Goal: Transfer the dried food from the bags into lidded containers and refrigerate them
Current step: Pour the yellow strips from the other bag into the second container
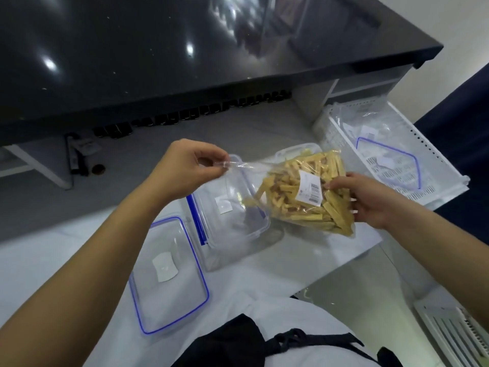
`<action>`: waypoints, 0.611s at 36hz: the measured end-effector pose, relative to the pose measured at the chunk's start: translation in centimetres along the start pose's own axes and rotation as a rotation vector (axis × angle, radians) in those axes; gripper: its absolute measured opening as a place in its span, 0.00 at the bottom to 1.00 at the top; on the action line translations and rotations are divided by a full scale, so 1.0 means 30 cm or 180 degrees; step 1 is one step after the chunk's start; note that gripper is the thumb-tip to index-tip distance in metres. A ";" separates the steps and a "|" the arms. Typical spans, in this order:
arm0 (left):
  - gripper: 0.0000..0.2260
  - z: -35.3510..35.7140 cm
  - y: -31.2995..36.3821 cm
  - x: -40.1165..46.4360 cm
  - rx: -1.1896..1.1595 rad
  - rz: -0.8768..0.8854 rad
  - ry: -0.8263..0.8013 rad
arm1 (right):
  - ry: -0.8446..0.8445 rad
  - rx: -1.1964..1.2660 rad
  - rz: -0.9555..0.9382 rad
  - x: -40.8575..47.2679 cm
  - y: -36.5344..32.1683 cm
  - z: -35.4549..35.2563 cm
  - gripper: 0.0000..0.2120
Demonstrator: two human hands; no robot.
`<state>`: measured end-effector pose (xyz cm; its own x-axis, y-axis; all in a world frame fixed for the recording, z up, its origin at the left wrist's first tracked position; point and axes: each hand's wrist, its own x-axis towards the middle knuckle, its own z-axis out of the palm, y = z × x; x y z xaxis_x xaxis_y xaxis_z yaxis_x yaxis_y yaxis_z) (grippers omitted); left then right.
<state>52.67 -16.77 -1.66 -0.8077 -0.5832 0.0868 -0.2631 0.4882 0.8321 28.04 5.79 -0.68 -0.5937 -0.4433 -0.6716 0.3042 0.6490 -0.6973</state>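
Clear plastic bag (299, 192) of dried sticks held above open container (227, 205) on tabletop (304, 255). Long axis runs left-right. Left hand (185, 168) fingers pinch mouth end; right hand (362, 200) fingers clamp full end. Mouth sits nearer container.

The white surface (304, 255) carries an open clear container (227, 221), a blue-rimmed lid (169, 276) just beside it, and a white perforated basket (397, 154) at its far right.

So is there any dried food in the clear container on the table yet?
No, the clear container looks empty; the yellow sticks are all in the bag.
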 end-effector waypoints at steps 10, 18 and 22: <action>0.10 0.032 -0.021 -0.021 -0.0434 -0.0152 0.0274 | -0.0029 -0.0161 -0.0047 0.045 -0.033 -0.008 0.14; 0.11 0.043 -0.035 -0.038 -0.0539 -0.0185 0.0343 | 0.0024 -0.0223 -0.0099 0.046 -0.047 -0.011 0.17; 0.09 0.036 -0.049 -0.055 -0.1046 -0.0219 0.0601 | 0.0015 -0.0095 -0.0276 0.036 -0.060 -0.021 0.13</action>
<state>53.81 -15.83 -3.62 -0.6746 -0.7316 0.0984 -0.1054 0.2274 0.9681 26.39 4.53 0.02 -0.6204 -0.4958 -0.6077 0.2291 0.6265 -0.7450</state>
